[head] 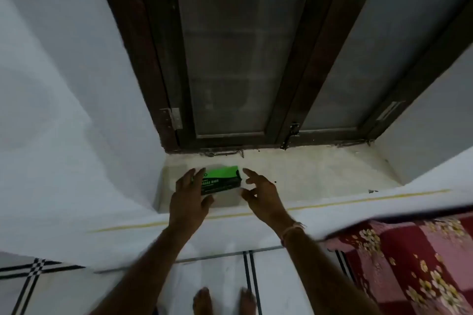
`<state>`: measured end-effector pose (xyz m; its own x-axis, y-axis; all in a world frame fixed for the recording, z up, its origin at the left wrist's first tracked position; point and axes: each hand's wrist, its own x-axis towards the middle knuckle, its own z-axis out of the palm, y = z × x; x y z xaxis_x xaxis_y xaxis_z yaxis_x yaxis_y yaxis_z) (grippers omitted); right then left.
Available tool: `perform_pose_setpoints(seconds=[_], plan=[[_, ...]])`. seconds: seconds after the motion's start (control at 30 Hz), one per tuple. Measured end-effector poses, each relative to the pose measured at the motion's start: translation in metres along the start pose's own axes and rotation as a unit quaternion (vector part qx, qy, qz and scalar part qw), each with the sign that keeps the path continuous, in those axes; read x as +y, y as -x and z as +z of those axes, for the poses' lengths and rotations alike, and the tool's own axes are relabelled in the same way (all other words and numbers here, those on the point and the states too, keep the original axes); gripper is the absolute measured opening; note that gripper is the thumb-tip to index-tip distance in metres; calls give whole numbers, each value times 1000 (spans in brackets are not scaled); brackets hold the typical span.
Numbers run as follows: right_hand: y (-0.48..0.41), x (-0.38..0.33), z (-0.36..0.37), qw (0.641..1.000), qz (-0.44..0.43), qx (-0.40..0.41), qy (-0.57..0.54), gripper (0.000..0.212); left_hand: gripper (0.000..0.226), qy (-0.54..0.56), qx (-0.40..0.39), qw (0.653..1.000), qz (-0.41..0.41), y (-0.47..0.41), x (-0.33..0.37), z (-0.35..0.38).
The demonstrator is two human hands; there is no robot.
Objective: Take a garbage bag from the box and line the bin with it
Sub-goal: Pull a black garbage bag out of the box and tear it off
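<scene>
Both reaching, left hand [188, 199] on box [222, 178], right hand [261, 197] spread.

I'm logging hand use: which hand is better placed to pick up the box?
Probably the left hand: its fingers already overlap the box on the sill. The right hand is open just beside the box's other end, apparently not touching.
</scene>
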<state>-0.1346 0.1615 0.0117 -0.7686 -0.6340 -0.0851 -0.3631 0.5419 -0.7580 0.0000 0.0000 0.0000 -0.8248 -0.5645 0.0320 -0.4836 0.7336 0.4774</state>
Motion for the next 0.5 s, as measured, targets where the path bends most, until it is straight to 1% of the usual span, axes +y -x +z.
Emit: perform_pose_setpoints(seconds=[0.1,0.17,0.23,0.3,0.4,0.5], plan=[[-26,3,5,999,-9,-38,-9,66,69,29,6,1000,-5,-10,-2,5],[-39,6,8,998,-24,-55,-27,59,61,33,6,999,-20,-15,-3,6],[-48,9,5,996,-25,-59,-65,50,56,67,9,997,-25,-19,-2,2],[-53,12,-3,993,-17,-63,-99,42,54,105,12,994,-14,-22,-4,-3],[-57,12,-14,980,2,-74,-187,31,53,169,16,985,-25,-24,-3,-12],[-61,11,-25,965,-1,-99,-243,34,56,194,11,981,-30,-27,-2,-18]])
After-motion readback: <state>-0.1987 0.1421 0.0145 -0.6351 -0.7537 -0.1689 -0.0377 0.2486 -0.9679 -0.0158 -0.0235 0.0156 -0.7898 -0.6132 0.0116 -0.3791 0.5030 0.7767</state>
